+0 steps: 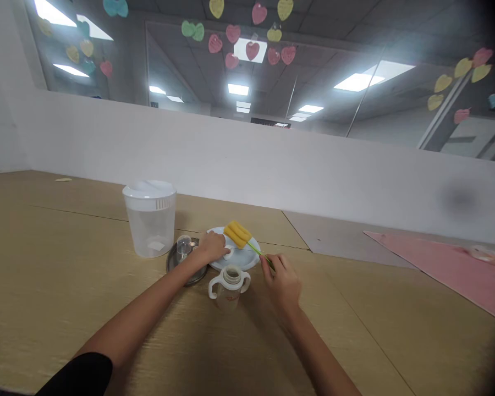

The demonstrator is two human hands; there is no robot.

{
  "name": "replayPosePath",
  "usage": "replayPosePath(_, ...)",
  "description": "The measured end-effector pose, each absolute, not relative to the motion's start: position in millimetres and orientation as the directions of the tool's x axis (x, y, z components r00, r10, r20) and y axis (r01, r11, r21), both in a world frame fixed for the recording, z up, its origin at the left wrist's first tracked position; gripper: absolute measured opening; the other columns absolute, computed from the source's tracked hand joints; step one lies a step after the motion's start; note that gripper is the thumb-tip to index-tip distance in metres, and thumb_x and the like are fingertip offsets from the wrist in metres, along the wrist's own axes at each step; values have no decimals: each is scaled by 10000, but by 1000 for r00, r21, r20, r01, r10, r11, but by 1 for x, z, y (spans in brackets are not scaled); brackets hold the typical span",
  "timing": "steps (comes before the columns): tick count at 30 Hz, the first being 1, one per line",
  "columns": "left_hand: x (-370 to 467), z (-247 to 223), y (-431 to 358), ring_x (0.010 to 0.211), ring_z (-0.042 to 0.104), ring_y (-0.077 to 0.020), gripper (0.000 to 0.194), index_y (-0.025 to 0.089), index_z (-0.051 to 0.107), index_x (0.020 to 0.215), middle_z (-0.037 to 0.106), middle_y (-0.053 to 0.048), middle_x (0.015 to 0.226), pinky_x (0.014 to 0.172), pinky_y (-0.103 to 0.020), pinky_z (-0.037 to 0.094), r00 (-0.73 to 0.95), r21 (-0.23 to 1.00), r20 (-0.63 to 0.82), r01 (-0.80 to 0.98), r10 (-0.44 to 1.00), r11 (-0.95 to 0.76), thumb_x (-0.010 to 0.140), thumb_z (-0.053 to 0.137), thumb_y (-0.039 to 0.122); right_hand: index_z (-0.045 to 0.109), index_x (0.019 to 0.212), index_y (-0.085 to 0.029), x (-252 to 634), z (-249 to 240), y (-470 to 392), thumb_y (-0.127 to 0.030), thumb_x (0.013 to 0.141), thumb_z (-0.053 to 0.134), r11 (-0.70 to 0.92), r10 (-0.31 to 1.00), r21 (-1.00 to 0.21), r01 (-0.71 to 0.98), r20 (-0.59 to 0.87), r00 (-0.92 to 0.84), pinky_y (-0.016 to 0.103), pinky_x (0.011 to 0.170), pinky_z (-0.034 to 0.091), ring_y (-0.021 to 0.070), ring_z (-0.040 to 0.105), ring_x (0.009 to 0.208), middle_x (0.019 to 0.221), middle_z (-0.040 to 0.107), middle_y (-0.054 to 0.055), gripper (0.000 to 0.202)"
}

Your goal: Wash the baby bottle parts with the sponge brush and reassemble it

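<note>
In my right hand [284,279] is a bottle brush, gripped by its thin green handle. Its yellow sponge head [237,234] is up over the white plate [247,259]. My left hand [212,247] reaches across to the plate's left side, fingers bent and closed at a small white ring [229,252]; how much of the ring they grip is partly hidden. Just in front of the plate stands a clear baby bottle [230,294] with two white handles, its mouth uncovered. Under my left wrist lies a round dark metal tray [172,265] with a clear cap [184,245] on it.
A translucent bucket [150,225] with a white lid stands left of the metal tray. Behind the wooden table [86,264] runs a white wall [231,159] below a window. A pink sheet [445,269] lies at the right, with a blurred item on it.
</note>
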State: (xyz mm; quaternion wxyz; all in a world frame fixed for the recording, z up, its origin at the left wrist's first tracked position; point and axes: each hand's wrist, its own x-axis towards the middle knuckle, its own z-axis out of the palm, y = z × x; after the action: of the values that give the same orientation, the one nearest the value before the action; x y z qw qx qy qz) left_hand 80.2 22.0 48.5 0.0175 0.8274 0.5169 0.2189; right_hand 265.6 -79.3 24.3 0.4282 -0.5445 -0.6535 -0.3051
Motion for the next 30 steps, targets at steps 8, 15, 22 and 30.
replayPosePath(8,33,19,-16,806,612,-178,292,173,592,979,642,-64,931,698,-301,493,82,649,647,464,758,-603,841,512,417,645,794,-189,261,24,-82,-357,914,449,253,446,-119,960,895,-7,208,529,341,101,556,611,710,630,20,285)
replayPosePath(15,26,-2,-37,884,609,-179,297,177,547,1045,633,-71,979,793,-323,495,-53,753,648,196,759,-629,850,520,400,656,801,-190,259,18,-83,-289,887,516,394,400,89,915,880,-258,190,532,352,74,542,569,698,634,9,192)
replayPosePath(22,34,-10,-41,857,609,-175,321,183,535,1084,623,-65,957,785,-315,498,-123,780,626,98,770,-618,842,544,394,669,806,-177,263,16,-78,-290,897,496,517,441,53,855,839,-319,182,519,349,64,519,541,658,613,9,225)
replayPosePath(30,33,-8,-48,1186,474,-240,245,200,560,1073,528,-105,1253,980,-400,400,-49,643,760,202,649,-738,887,474,336,656,782,-168,263,16,-75,-251,878,533,543,306,181,820,867,-394,195,497,319,55,501,525,607,590,-9,177)
